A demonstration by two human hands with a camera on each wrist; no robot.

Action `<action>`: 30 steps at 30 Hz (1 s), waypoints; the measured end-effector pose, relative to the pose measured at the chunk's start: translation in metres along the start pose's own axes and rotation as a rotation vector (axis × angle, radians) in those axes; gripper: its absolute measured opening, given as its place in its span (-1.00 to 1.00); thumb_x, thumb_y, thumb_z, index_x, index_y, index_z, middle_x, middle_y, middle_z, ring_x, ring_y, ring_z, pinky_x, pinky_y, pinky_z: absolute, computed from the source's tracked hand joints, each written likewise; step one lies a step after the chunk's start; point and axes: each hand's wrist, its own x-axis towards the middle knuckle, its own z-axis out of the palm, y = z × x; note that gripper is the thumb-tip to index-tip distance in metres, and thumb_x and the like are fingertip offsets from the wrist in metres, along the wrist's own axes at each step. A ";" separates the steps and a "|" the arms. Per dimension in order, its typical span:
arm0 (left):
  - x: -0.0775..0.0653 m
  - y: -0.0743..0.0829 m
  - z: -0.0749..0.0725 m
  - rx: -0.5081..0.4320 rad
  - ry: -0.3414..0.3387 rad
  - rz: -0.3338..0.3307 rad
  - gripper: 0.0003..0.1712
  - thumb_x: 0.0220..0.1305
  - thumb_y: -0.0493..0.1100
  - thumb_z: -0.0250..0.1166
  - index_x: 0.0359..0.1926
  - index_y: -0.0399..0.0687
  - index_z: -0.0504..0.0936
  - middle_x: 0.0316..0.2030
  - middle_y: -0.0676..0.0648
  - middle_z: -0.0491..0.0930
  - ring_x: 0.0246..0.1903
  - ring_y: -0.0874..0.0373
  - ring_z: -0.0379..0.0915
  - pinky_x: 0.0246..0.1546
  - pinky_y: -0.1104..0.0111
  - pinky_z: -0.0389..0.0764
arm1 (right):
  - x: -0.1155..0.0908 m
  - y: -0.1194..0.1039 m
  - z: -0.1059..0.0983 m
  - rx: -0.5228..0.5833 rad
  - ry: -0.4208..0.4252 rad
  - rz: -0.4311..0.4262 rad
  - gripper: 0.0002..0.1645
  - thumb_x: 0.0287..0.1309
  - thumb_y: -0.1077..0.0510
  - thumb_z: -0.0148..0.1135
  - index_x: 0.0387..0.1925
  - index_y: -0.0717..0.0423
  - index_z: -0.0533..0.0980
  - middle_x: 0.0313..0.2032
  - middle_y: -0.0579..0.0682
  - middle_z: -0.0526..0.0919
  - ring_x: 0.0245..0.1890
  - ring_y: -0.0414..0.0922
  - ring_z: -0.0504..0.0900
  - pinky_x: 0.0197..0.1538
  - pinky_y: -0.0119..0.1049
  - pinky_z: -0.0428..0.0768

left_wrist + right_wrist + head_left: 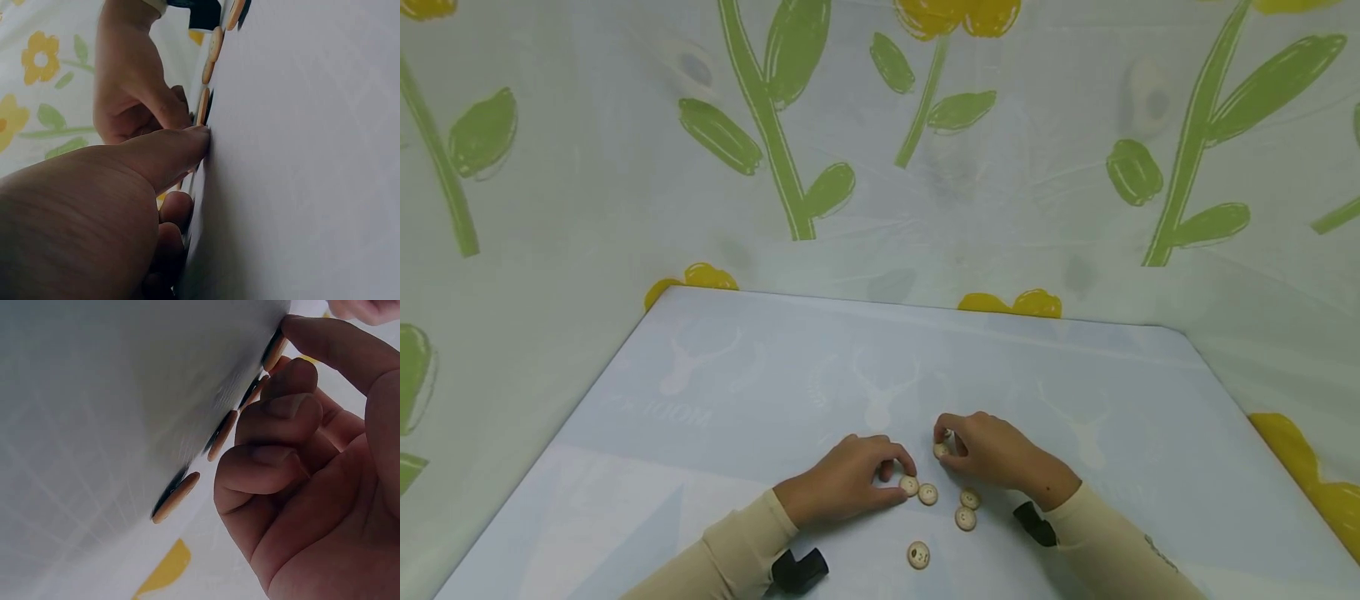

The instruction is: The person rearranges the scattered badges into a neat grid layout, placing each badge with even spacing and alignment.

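Note:
Several pale, round wooden buttons lie on the table. My left hand pinches one button at its edges between thumb and index finger, flat on the tabletop. Touching or almost touching it on the right is a second button. Farther back, my right hand pinches another button, partly covered by its fingers. In the right wrist view its other fingers are curled beside the palm. From the left wrist, the left thumb reaches down to the table, hiding the button it pinches.
Two touching buttons, an upper one and a lower one, lie in front of the right hand. A single button is nearer the person. The pale printed tabletop ends at a flowered curtain.

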 end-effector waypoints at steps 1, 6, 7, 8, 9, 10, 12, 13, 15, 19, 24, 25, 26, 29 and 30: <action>0.000 0.000 0.000 0.001 0.001 -0.001 -0.80 0.23 0.01 0.42 -0.11 0.24 0.68 -0.48 0.22 0.43 -0.50 0.46 0.25 -0.19 0.42 0.31 | 0.000 0.000 0.000 0.004 0.000 0.003 -0.81 0.21 0.09 0.38 -0.18 -0.13 0.54 -0.63 -0.25 0.43 -0.63 -0.34 0.35 -0.54 -0.42 0.33; 0.001 0.001 -0.001 0.003 0.002 -0.001 -0.79 0.22 0.00 0.43 -0.12 0.24 0.68 -0.48 0.22 0.43 -0.51 0.46 0.25 -0.19 0.42 0.30 | -0.001 0.001 0.000 0.026 -0.009 0.021 -0.80 0.22 0.11 0.37 -0.17 -0.14 0.52 -0.62 -0.24 0.45 -0.63 -0.32 0.37 -0.54 -0.41 0.35; 0.001 0.001 -0.001 0.004 0.001 0.000 -0.79 0.22 0.00 0.43 -0.12 0.24 0.69 -0.48 0.22 0.43 -0.51 0.46 0.24 -0.19 0.42 0.30 | -0.001 0.001 0.000 0.026 -0.010 0.023 -0.80 0.22 0.11 0.37 -0.17 -0.14 0.52 -0.62 -0.24 0.45 -0.63 -0.32 0.37 -0.54 -0.41 0.35; 0.002 0.001 -0.001 0.005 0.001 0.003 -0.79 0.22 0.00 0.44 -0.12 0.24 0.69 -0.48 0.22 0.43 -0.51 0.46 0.24 -0.20 0.42 0.30 | -0.002 0.001 0.000 0.026 -0.012 0.024 -0.80 0.22 0.11 0.37 -0.16 -0.14 0.51 -0.63 -0.23 0.45 -0.63 -0.32 0.37 -0.54 -0.41 0.35; 0.002 0.001 -0.001 0.004 0.000 0.004 -0.79 0.22 0.00 0.44 -0.11 0.24 0.69 -0.48 0.22 0.43 -0.51 0.46 0.24 -0.21 0.42 0.30 | -0.002 0.001 0.000 0.022 -0.012 0.023 -0.79 0.22 0.11 0.37 -0.16 -0.14 0.51 -0.63 -0.23 0.45 -0.63 -0.32 0.37 -0.54 -0.41 0.35; 0.002 0.001 -0.001 0.005 0.000 0.006 -0.79 0.22 0.00 0.44 -0.11 0.24 0.68 -0.48 0.22 0.44 -0.50 0.46 0.24 -0.21 0.43 0.30 | -0.002 0.001 0.000 0.018 -0.012 0.023 -0.78 0.22 0.11 0.37 -0.15 -0.14 0.51 -0.62 -0.23 0.45 -0.62 -0.32 0.37 -0.53 -0.40 0.35; 0.002 0.001 -0.001 0.005 0.002 0.010 -0.79 0.22 0.00 0.43 -0.11 0.24 0.68 -0.47 0.22 0.44 -0.50 0.46 0.24 -0.22 0.44 0.30 | -0.004 0.000 0.000 0.011 -0.009 0.019 -0.76 0.22 0.09 0.37 -0.12 -0.15 0.50 -0.62 -0.24 0.44 -0.62 -0.33 0.37 -0.53 -0.41 0.35; 0.001 0.000 -0.001 0.006 0.003 0.013 -0.79 0.22 0.00 0.44 -0.11 0.24 0.68 -0.47 0.22 0.44 -0.50 0.46 0.24 -0.23 0.44 0.30 | -0.005 0.000 0.000 0.007 -0.006 0.019 -0.74 0.22 0.08 0.37 -0.10 -0.15 0.50 -0.62 -0.24 0.44 -0.63 -0.33 0.36 -0.53 -0.41 0.35; 0.001 -0.001 0.000 0.003 0.008 0.018 -0.79 0.21 -0.01 0.44 -0.12 0.22 0.68 -0.47 0.21 0.44 -0.50 0.45 0.25 -0.23 0.43 0.30 | -0.008 0.000 -0.001 0.006 0.002 0.011 -0.71 0.22 0.07 0.37 -0.06 -0.15 0.48 -0.62 -0.25 0.43 -0.63 -0.34 0.35 -0.53 -0.42 0.35; -0.001 -0.002 0.001 0.003 0.012 0.015 -0.79 0.21 -0.02 0.45 -0.13 0.22 0.69 -0.48 0.22 0.44 -0.51 0.45 0.25 -0.24 0.42 0.29 | -0.019 0.000 -0.001 0.016 0.015 -0.002 -0.68 0.24 0.05 0.36 -0.01 -0.14 0.48 -0.63 -0.26 0.40 -0.64 -0.35 0.32 -0.53 -0.43 0.33; -0.001 -0.002 0.002 -0.001 0.000 -0.001 -0.79 0.22 0.00 0.44 -0.12 0.25 0.68 -0.48 0.24 0.43 -0.51 0.46 0.25 -0.23 0.43 0.30 | -0.035 0.000 -0.002 0.015 0.037 -0.001 -0.72 0.23 0.06 0.37 -0.06 -0.13 0.51 -0.62 -0.28 0.39 -0.62 -0.38 0.32 -0.51 -0.44 0.36; -0.001 -0.001 0.001 -0.004 0.000 -0.002 -0.80 0.22 0.00 0.44 -0.12 0.26 0.68 -0.48 0.24 0.43 -0.51 0.45 0.25 -0.22 0.42 0.30 | -0.038 -0.001 -0.002 0.015 0.042 0.001 -0.73 0.23 0.06 0.37 -0.07 -0.12 0.51 -0.62 -0.29 0.39 -0.62 -0.38 0.32 -0.50 -0.44 0.36; 0.000 -0.001 0.001 -0.003 0.000 -0.001 -0.79 0.22 0.00 0.44 -0.12 0.26 0.68 -0.47 0.24 0.43 -0.51 0.45 0.25 -0.22 0.42 0.30 | -0.041 -0.001 -0.002 0.015 0.047 0.001 -0.74 0.23 0.06 0.37 -0.08 -0.12 0.52 -0.61 -0.30 0.39 -0.62 -0.39 0.32 -0.50 -0.44 0.37; 0.000 0.001 0.000 -0.002 0.003 0.004 -0.80 0.21 0.00 0.44 -0.13 0.24 0.68 -0.47 0.23 0.44 -0.50 0.45 0.26 -0.21 0.41 0.30 | -0.047 -0.002 -0.001 0.036 0.052 0.004 -0.76 0.21 0.08 0.38 -0.10 -0.11 0.53 -0.60 -0.31 0.41 -0.61 -0.39 0.33 -0.49 -0.44 0.39; -0.001 0.001 0.000 -0.004 0.006 0.008 -0.80 0.21 -0.01 0.45 -0.13 0.23 0.68 -0.47 0.22 0.44 -0.50 0.45 0.26 -0.22 0.41 0.30 | -0.048 -0.002 -0.001 0.044 0.047 0.011 -0.76 0.21 0.07 0.38 -0.11 -0.11 0.54 -0.60 -0.31 0.42 -0.61 -0.39 0.34 -0.48 -0.44 0.40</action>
